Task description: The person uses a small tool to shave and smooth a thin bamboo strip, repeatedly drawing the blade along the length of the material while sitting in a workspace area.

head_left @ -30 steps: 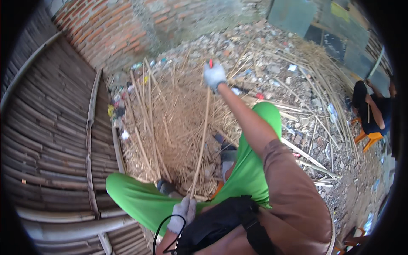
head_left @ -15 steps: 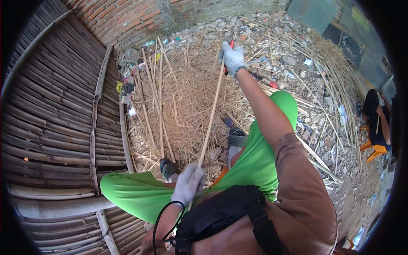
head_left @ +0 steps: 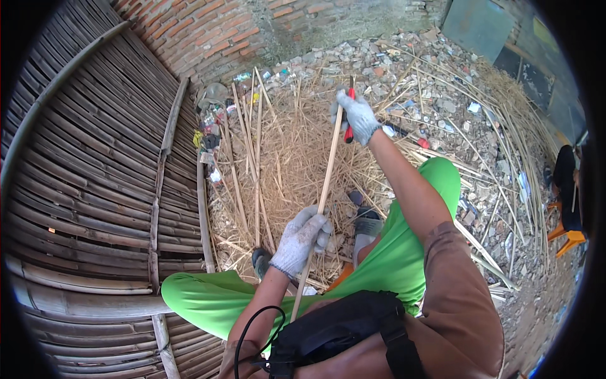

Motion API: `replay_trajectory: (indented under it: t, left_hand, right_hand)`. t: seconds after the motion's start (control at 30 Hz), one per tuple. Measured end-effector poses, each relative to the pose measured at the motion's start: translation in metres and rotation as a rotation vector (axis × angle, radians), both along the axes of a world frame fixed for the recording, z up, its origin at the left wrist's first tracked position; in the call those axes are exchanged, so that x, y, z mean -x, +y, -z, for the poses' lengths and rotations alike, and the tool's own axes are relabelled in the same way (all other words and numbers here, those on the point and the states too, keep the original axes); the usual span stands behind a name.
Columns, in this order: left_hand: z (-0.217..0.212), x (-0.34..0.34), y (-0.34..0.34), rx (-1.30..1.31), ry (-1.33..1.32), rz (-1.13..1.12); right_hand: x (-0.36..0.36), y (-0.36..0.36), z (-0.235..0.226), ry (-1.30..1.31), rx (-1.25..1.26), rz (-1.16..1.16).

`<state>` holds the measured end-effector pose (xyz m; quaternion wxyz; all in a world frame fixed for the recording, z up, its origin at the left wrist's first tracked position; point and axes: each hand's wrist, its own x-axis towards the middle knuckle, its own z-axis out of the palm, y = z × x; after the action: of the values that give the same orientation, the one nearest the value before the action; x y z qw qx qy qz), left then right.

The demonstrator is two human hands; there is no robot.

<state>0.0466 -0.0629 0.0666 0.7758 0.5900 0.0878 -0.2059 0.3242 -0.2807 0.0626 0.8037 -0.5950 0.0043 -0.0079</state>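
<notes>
Between both gloved hands' fingers [head_left: 314, 222] runs the bamboo strip [head_left: 328, 170].

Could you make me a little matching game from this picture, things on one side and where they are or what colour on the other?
Things:
1. left hand
2. right hand
3. trousers
4. brick wall

Descriptions:
A. bright green
B. grips the near part of the bamboo strip
C. red, at the top of the view
D. holds a red-handled tool at the strip's far end

Pairs: 1-B, 2-D, 3-A, 4-C
</notes>
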Motion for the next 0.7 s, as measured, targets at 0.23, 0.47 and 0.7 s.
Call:
replay_trajectory:
  t: [0.23,0.47,0.7]
  left_hand:
    - [0.000,-0.067,-0.006,0.085,-0.067,-0.001]
    - [0.042,-0.095,-0.026,-0.407,-0.373,-0.129]
    - [0.051,-0.097,-0.028,-0.738,-0.587,-0.211]
  right_hand:
    - [0.027,0.025,-0.004,0.014,0.031,-0.146]
    - [0.028,0.025,-0.006,0.025,0.145,-0.181]
    - [0.036,0.039,-0.004,0.003,0.140,-0.138]
